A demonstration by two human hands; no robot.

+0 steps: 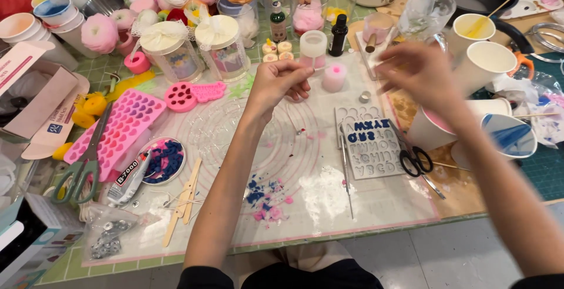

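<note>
My left hand (281,83) is curled over the clear silicone mat (305,165), fingertips pinched together on something too small to make out. My right hand (420,68) is blurred in motion above the mat's far right corner, fingers loosely bent; I cannot tell whether it grips anything. Just beyond my left fingertips stands a small pink candle (334,78), waxy and squat, and behind it a frosted white cup (313,47).

Risk, as I judge it: my right forearm passes over the paper cups (490,65) and the one lying tipped with blue inside (510,136), so a careless sweep could knock them and spill colour. The black-handled scissors (415,158) lie partly over the letter mould (370,148), which is soft, translucent and part-filled with dark blue; a nudge could drag it.

Further out: a bumpy pink heart mould (120,129), green-handled scissors (79,174), blue and pink wax crumbs (264,198), flat wooden sticks (185,201)
</note>
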